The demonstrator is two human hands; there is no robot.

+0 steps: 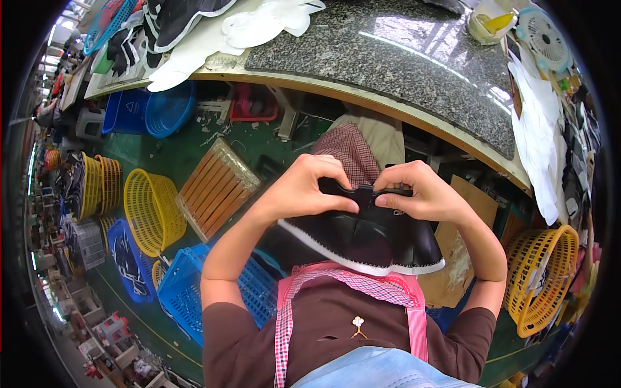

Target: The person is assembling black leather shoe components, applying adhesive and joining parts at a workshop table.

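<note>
A speckled granite counter (414,58) spans the upper frame, white cut pieces (272,22) lying on it. Lower left: a blue basket (194,291) beside a yellow basket (152,210) and a slatted wooden crate (217,187). Another yellow basket (543,278) sits at right.

- A curved worktable (414,123) with a grey speckled stone top and a pale wooden edge is seen at the far side.
- A green floor (174,152), littered with white scraps, is spread beneath it.
- Yellow baskets (152,210) and blue baskets (169,108) are set on the floor at the left; another yellow basket (543,278) is placed at the right.
- A slatted wooden crate (217,187) is laid near the table.
- Bright light is reflected on the stone.
</note>
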